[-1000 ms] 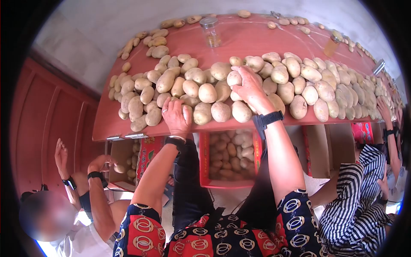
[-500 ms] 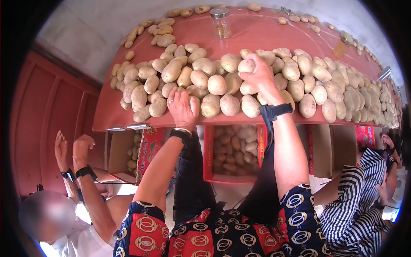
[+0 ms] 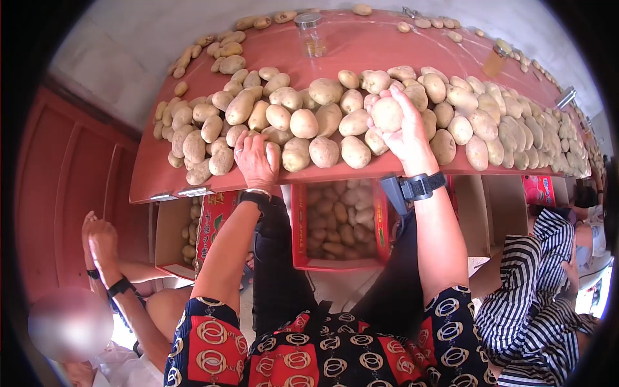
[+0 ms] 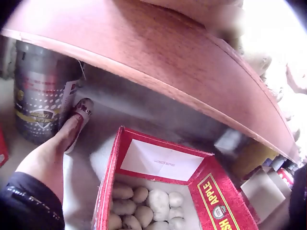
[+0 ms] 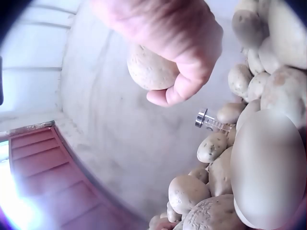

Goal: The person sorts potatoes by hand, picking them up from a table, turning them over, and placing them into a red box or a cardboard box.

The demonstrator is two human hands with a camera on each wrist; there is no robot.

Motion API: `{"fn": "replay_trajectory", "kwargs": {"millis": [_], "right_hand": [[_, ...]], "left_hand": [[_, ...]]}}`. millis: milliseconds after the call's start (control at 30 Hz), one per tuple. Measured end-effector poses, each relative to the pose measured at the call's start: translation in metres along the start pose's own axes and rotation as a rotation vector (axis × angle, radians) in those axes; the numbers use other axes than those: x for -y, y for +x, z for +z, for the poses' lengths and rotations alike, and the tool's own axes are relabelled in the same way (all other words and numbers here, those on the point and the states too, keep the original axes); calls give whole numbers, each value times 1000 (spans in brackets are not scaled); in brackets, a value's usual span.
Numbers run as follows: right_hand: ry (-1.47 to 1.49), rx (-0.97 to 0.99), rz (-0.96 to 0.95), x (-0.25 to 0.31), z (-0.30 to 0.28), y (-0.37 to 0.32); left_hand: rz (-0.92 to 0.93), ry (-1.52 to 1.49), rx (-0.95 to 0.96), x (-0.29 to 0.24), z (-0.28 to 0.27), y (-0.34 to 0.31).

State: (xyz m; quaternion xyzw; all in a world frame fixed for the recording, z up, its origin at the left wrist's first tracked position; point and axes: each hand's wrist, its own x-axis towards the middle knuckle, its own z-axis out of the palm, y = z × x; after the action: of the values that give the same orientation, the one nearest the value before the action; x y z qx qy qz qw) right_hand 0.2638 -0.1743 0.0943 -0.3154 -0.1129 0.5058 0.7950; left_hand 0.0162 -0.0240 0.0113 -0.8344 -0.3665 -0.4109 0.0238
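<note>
one potato (image 3: 387,115), right hand (image 3: 411,140) cupped, palm up

Right hand (image 5: 168,33) gripping a pale potato (image 5: 149,71) at upper centre, one digit curling under its lower edge, grey-white wall (image 5: 120,134) spreading behind. Heaped potatoes (image 5: 218,215) crowding the right side, one big oval showing only as a blur; metal-lidded clear jar (image 5: 215,123) poking out beside them. Red panelled door (image 5: 53,172) standing lower left.
</note>
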Motion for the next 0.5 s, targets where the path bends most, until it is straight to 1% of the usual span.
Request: {"fn": "replay_trajectory", "kwargs": {"millis": [33,133,167,233,367,500], "right_hand": [[-87,-1,3,2,1,-5],[-128,-36,-4,5,-1,-13],[-128,-41,-6,7,-5,-15],[-134,44,19,9,-13,-15],[-110,20,25,12,-18,-15],[-106,1,25,11,-17,-16]], "left_hand": [[4,4,-10,1,0,0],[21,12,-9,2,0,1],[22,8,-5,1,1,0],[22,9,-2,0,-1,1],[54,5,-2,4,1,1],[45,24,6,3,0,0]]}}
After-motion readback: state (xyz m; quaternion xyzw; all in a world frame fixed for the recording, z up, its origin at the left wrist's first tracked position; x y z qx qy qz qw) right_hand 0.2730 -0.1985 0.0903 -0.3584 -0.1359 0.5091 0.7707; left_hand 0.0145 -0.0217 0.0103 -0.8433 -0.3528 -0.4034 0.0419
